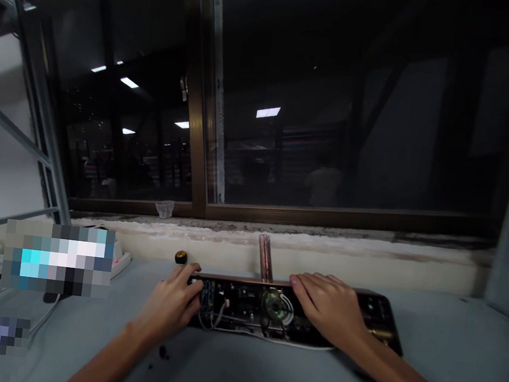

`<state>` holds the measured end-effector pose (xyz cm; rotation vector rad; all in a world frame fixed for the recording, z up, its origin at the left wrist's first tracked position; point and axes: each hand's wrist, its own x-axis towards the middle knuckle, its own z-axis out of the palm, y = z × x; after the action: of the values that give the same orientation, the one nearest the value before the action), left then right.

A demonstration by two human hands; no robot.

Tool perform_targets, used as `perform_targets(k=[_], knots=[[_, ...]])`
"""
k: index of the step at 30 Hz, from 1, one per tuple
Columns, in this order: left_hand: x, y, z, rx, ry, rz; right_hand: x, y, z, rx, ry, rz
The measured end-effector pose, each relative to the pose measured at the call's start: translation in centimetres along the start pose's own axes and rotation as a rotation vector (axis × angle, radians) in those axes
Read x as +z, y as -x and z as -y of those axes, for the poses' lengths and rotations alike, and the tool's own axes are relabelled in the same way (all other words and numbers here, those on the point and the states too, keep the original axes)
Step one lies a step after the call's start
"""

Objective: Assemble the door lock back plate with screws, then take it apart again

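Observation:
A long, black door-lock panel (240, 312) lies across the grey table, its inner side facing up. Inside it show a small circuit board, loose wires and a round mechanism. From its far edge a copper-coloured handle (265, 258) sticks out towards the wall. My left hand (175, 297) grips the panel's left end, fingers bent over the far edge. Over the right half lies my right hand (331, 304), its fingers curled across the far edge; its palm hides part of the inside. A small dark knob with a gold top (181, 257) stands just beyond my left hand.
A power strip (121, 265) and cables sit on the left, beside two blurred-out patches. Metal rack posts (56, 174) rise at the left and right. Behind the table is a window, with a clear plastic cup (165, 208) on its sill. Dark bits (163, 352) lie near my left forearm.

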<state>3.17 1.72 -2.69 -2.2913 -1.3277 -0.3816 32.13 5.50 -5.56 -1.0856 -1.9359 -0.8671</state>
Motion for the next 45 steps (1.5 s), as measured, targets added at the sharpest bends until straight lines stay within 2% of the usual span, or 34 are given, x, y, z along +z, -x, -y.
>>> perform_targets(k=[6, 12, 17, 23, 26, 30, 33, 35, 37, 39, 40, 43, 45], knots=[[-1.1, 0.2, 1.1, 0.133, 0.013, 0.077, 0.0, 0.0, 0.0, -0.008, -0.008, 0.002], [0.2, 0.9, 1.2, 0.094, 0.015, -0.027, 0.1, 0.0, 0.0, 0.034, -0.017, 0.032], [1.5, 0.7, 0.9, 0.046, -0.015, -0.114, -0.2, -0.1, 0.1, 0.102, 0.017, 0.172], [1.7, 0.2, 1.5, 0.065, 0.073, -0.187, -1.0, -0.6, 0.3, 0.152, 0.047, 0.323], [1.9, 0.1, 1.6, 0.085, 0.090, -0.228, -1.4, -0.8, 0.5, 0.150, 0.032, 0.354], [2.1, 0.1, 2.0, 0.104, 0.078, -0.221, -1.7, -0.9, 0.6, 0.152, 0.020, 0.366], [1.4, 0.5, 2.8, 0.123, 0.092, -0.193, -1.8, -1.0, 0.7, 0.152, 0.018, 0.359], [0.0, 0.8, 2.7, 0.158, 0.135, -0.222, -1.8, -1.0, 0.8, 0.148, 0.013, 0.355], [-1.8, 1.1, 1.4, 0.155, 0.227, -0.330, -1.8, -1.0, 0.8, 0.150, 0.006, 0.351], [-3.3, 1.2, -1.5, 0.102, 0.396, -0.423, -1.7, -1.0, 0.8, 0.154, -0.002, 0.347], [-3.7, 1.3, -3.4, 0.106, 0.485, -0.378, -1.7, -1.1, 0.8, 0.155, -0.007, 0.347], [-3.6, 1.1, -8.7, 0.175, 0.633, -0.002, -1.8, -1.1, 0.9, 0.161, -0.014, 0.346], [-2.9, 0.9, -10.9, 0.207, 0.650, 0.159, -1.9, -1.1, 0.9, 0.166, -0.014, 0.346]])
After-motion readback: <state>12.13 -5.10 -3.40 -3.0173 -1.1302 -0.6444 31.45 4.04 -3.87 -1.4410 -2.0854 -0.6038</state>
